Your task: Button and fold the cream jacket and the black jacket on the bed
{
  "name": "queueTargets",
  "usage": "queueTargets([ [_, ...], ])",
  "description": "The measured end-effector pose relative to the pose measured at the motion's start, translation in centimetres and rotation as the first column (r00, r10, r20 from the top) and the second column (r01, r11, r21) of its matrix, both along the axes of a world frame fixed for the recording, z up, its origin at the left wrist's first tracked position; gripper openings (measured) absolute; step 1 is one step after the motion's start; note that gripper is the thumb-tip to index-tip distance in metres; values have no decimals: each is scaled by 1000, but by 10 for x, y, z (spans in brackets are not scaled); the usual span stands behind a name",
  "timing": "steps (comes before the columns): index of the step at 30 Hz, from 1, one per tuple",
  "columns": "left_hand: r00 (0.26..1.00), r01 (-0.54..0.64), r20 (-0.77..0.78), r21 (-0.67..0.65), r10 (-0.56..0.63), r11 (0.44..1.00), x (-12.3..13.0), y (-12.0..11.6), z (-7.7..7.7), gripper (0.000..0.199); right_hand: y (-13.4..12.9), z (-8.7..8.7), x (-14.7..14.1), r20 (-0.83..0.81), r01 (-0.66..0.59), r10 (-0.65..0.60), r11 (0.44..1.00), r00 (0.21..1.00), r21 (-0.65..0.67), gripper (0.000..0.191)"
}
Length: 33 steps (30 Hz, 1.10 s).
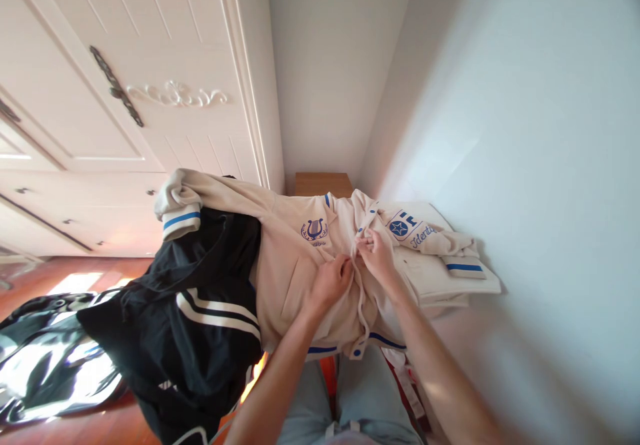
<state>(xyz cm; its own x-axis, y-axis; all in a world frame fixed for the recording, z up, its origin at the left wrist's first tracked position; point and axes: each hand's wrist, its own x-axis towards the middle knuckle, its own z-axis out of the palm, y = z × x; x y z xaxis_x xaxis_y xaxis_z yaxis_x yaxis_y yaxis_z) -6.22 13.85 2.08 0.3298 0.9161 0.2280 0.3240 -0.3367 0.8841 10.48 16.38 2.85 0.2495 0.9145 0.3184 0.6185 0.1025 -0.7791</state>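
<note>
In the head view, a beige jacket point(295, 275) is lying spread in front of the person, its front facing up, and both hands are working at its front opening. The left hand point(331, 281) is pinching the cloth at the opening, thumb against forefinger; the right hand point(377, 258) is gripping the edge just beside it, fingertips drawn together. On the chest, a blue harp badge point(314, 229) is showing, ringed by lettering too small to read. On the sleeve at picture right, a patch point(401, 226) is carrying a blue star and script reading "Identi", its ending unclear. Black clothing point(173, 338) with white stripes is hanging at picture left, bearing a small white mark point(168, 385) that is not readable. A pale cupboard point(200, 51) is standing behind.
</note>
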Motion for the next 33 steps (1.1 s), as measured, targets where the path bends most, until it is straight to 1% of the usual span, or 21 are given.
queueTargets([
  [2,993,-54,-107,16,55,998,1,-11,5,17,22,12,0,135,44,-33,996,990,-83,48],
  [4,975,-96,-201,22,98,995,1,-22,12,17,38,23,-1,243,75,-29,981,970,-180,39],
  [5,960,-119,-253,29,123,992,0,-27,17,17,44,28,-1,272,78,-17,973,962,-217,36],
  [7,918,-179,-353,32,178,983,-5,-32,28,17,53,34,0,266,51,31,954,963,-297,30],
  [9,875,-242,-429,16,225,970,-13,-31,40,16,56,36,3,214,6,83,923,973,-385,28],
  [11,831,-300,-485,17,271,954,-21,-20,52,17,56,34,7,158,-32,110,904,981,-427,34],
  [12,809,-326,-508,29,294,945,-24,-11,57,19,54,33,10,121,-47,106,911,987,-410,41],
  [14,775,-357,-535,69,336,932,-25,13,63,25,50,29,16,6,-80,86,945,996,-316,58],
  [16,767,-361,-532,104,359,927,-21,40,64,31,43,26,21,-120,-98,76,976,990,-194,67],
  [17,775,-363,-518,102,361,926,-17,54,63,33,39,26,24,-155,-99,77,986,985,-138,68],
  [19,811,-381,-472,25,347,924,-11,80,59,31,30,28,30,-150,-110,104,993,983,-37,67],
  [21,847,-402,-409,-79,338,912,-10,100,54,24,21,34,36,-73,-143,145,989,987,35,64],
  [24,885,-415,-301,-159,356,896,-19,119,51,20,9,41,46,53,-171,167,983,984,65,57],
  [27,923,-386,-126,-259,365,886,-38,125,52,14,3,41,54,124,-169,162,984,979,50,50],
  [29,925,-350,23,-335,379,875,-50,124,50,15,1,37,55,143,-181,176,983,974,23,49],
  [31,897,-322,165,-393,410,862,-59,119,45,22,1,31,54,153,-187,188,982,970,-20,50],
  [33,853,-304,272,-433,445,848,-62,114,38,28,2,25,52,172,-183,192,981,966,-66,52],
])
